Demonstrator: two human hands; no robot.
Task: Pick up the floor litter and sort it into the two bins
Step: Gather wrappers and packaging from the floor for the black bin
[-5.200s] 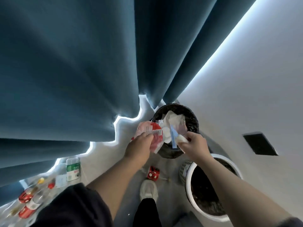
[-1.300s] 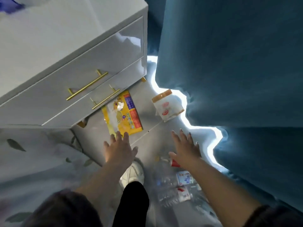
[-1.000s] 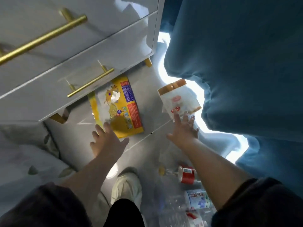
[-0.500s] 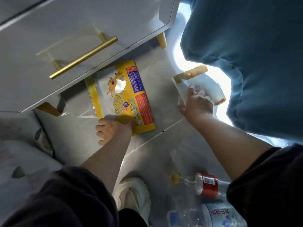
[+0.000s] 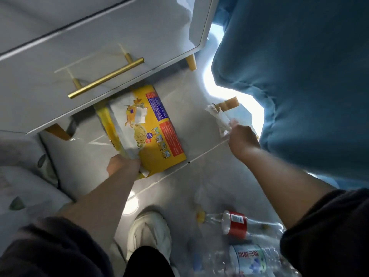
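- Your left hand (image 5: 122,163) is closed on the near corner of the large yellow printed foil bag (image 5: 153,132). The bag lies on the grey floor (image 5: 209,176), partly under the white drawer cabinet (image 5: 99,47), and could snag there or tear.
- Your right hand (image 5: 242,136) pinches the small clear wrapper with a tan strip (image 5: 221,114) by its edge, near the blue curtain (image 5: 309,86); it may slip.
- The bag's print is too small to read.
- The clear plastic bottles (image 5: 239,224) by your shoe could roll underfoot.
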